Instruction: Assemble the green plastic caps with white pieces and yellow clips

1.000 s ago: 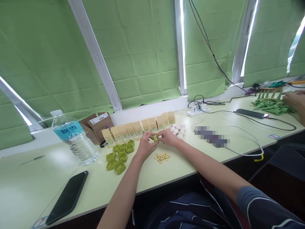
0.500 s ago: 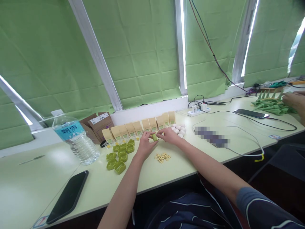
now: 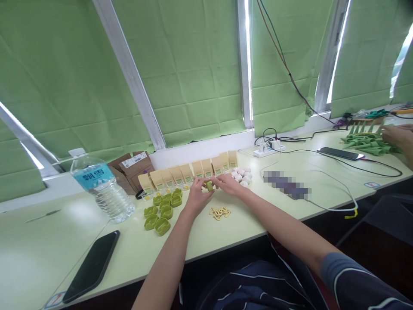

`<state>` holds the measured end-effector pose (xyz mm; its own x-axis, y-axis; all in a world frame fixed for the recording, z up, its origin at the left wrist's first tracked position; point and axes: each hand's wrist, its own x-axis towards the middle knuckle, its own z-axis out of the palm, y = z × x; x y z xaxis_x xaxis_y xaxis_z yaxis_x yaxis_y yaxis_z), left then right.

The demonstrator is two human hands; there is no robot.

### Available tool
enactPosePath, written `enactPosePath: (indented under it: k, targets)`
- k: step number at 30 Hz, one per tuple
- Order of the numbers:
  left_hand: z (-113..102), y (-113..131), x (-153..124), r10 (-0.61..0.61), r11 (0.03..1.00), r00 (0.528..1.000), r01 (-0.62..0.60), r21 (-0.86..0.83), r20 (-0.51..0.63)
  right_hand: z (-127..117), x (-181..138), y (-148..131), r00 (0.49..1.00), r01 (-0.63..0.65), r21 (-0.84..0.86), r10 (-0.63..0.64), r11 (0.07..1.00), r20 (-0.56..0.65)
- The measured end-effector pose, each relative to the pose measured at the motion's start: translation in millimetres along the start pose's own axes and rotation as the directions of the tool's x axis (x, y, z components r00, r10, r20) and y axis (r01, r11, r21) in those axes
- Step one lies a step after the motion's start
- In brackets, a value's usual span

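Above the table, my left hand [image 3: 197, 196] grips a small green hollow plastic piece [image 3: 209, 186] between thumb and fingers. The fingers of my right hand [image 3: 228, 184] close on that piece's right side; whether they also pinch something small is hidden. Several similar green hollow pieces [image 3: 166, 212] stand grouped left of my hands. A little pile of pale yellow rings or loops [image 3: 220, 213] lies in front of them. Just beyond my right hand sit several whitish round pieces [image 3: 244, 176].
Tan paper packets [image 3: 177, 174] line the back. To the left are a large water bottle [image 3: 111, 202], a cardboard box [image 3: 137, 170] and a black phone [image 3: 93, 265]. Cables, a power strip [image 3: 269, 150] and another phone [image 3: 341, 153] lie right. Another person's hand [image 3: 400, 137] works at green cones [image 3: 371, 144].
My right hand's fingers have shifted slightly and now lie closer against the green piece. My left hand keeps its hold in nearly the same place.
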<state>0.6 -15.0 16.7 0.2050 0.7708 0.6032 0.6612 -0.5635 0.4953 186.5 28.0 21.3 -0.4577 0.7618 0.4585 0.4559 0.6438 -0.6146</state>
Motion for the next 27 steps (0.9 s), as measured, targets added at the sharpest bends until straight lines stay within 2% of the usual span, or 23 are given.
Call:
enactPosePath:
  k: [27]
  targets:
    - [4.1,-1.7,-0.7,0.002,1.000,1.000,-0.002,-0.006,0.025,5.0,-2.0,-3.3,0.998,0.055,0.017,-0.056,0.998,0.025]
